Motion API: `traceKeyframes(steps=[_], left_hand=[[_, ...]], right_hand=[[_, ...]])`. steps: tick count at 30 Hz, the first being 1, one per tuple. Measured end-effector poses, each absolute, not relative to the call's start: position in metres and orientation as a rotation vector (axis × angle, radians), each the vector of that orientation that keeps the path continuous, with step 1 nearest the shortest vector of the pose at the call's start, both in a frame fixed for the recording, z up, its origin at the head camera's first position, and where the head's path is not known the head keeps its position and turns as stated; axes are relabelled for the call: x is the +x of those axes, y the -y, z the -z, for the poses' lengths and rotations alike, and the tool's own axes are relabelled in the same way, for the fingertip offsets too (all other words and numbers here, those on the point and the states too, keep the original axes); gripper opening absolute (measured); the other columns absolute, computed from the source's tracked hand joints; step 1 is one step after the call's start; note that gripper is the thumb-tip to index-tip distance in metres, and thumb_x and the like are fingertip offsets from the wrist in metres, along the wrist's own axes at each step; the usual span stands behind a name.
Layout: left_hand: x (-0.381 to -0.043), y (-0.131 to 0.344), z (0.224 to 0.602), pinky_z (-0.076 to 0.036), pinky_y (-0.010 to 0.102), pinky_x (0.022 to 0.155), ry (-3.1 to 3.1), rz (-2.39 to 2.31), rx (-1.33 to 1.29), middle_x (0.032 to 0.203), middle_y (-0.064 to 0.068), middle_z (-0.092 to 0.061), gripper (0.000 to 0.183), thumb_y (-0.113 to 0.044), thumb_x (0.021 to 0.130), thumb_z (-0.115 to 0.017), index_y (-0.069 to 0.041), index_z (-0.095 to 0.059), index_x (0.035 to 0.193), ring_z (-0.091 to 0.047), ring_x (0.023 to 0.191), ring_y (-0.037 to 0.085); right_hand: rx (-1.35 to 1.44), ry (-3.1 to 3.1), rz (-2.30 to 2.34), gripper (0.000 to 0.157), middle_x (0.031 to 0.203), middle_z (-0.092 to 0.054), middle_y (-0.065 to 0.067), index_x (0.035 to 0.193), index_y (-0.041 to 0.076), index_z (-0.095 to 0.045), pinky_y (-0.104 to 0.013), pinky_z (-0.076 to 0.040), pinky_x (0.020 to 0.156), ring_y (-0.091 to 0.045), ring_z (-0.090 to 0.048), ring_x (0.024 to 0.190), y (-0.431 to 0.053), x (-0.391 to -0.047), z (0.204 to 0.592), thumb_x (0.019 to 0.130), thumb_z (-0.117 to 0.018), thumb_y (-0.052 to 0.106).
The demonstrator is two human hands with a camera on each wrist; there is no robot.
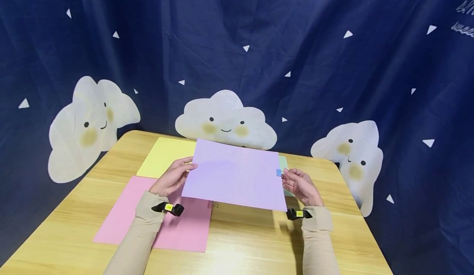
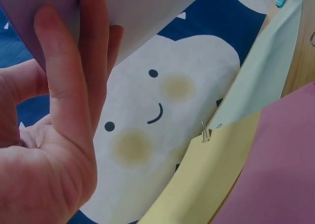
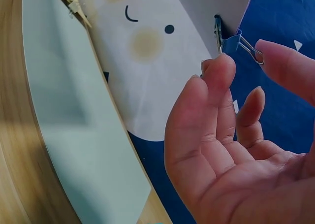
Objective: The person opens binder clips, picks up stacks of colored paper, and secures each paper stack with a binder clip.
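Observation:
A purple sheet of paper [image 1: 237,172], perhaps with more beneath it, is held above the table in the head view. My left hand [image 1: 172,178] pinches its left edge, thumb on top and fingers underneath. At the right edge sits a blue binder clip [image 1: 279,172], biting the paper. My right hand [image 1: 301,184] holds this clip by its wire handles. In the right wrist view the thumb presses one handle of the clip [image 3: 230,43], and a fingertip lies at the other.
On the wooden table [image 1: 259,242] lie pink paper [image 1: 185,229], yellow paper [image 1: 163,155] and pale green paper [image 1: 283,164]. A clip [image 2: 205,134] grips the yellow paper's edge; a teal clip [image 2: 281,1] is at the green one. A dark blue curtain [image 1: 237,28] hangs behind.

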State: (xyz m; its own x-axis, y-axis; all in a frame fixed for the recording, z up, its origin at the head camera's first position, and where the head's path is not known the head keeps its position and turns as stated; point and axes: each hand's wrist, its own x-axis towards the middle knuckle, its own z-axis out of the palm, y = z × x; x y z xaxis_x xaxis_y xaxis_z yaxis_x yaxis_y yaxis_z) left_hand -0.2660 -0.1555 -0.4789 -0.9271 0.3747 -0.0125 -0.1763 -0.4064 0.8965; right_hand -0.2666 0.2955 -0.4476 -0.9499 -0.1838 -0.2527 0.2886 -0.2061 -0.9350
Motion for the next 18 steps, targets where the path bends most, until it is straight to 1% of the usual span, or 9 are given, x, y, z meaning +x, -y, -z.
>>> traceKeyframes(steps=[5,8,11,15,18], left_hand=[[-0.2658,0.1555,0.4790,-0.059,0.010,0.061,-1.486,-2.377,0.268,0.091,-0.002,-0.079,0.026,0.000,0.107,-0.049,0.000,-0.050,0.133,-0.074,0.072,0.001],[-0.2655,0.1556,0.4786,-0.059,0.010,0.061,-1.482,-2.377,0.265,0.092,-0.002,-0.079,0.028,0.000,0.107,-0.048,0.001,-0.049,0.134,-0.074,0.072,0.001],[-0.2652,0.1557,0.4781,-0.060,0.011,0.062,-1.475,-2.377,0.271,0.092,-0.002,-0.079,0.028,0.000,0.107,-0.048,0.001,-0.048,0.135,-0.074,0.073,0.001],[-0.2655,0.1557,0.4785,-0.060,0.011,0.063,-1.469,-2.376,0.284,0.093,-0.001,-0.079,0.026,-0.001,0.107,-0.049,-0.001,-0.051,0.132,-0.075,0.074,0.002],[-0.2658,0.1560,0.4789,-0.061,0.013,0.066,-1.446,-2.378,0.296,0.095,0.000,-0.079,0.025,-0.001,0.107,-0.048,-0.001,-0.052,0.132,-0.076,0.077,0.004]], right_hand=[[0.130,-1.756,2.225,0.017,0.084,-0.073,0.004,0.089,0.018,-0.057,-0.021,-0.064,0.071,-0.007,-0.070,0.074,-0.2946,-0.2659,0.4468,0.106,-0.059,0.016],[0.136,-1.763,2.218,0.015,0.084,-0.072,0.005,0.091,0.018,-0.057,-0.021,-0.064,0.071,-0.007,-0.070,0.074,-0.2942,-0.2656,0.4467,0.106,-0.059,0.017],[0.143,-1.769,2.212,0.013,0.085,-0.072,0.005,0.094,0.018,-0.057,-0.021,-0.064,0.072,-0.007,-0.070,0.075,-0.2939,-0.2651,0.4463,0.106,-0.059,0.018],[0.149,-1.770,2.213,0.011,0.085,-0.072,0.005,0.095,0.018,-0.058,-0.021,-0.064,0.071,-0.006,-0.070,0.074,-0.2930,-0.2650,0.4451,0.106,-0.059,0.018],[0.150,-1.764,2.220,0.009,0.085,-0.073,0.005,0.096,0.018,-0.058,-0.022,-0.064,0.071,-0.006,-0.070,0.074,-0.2932,-0.2653,0.4448,0.105,-0.061,0.018]])
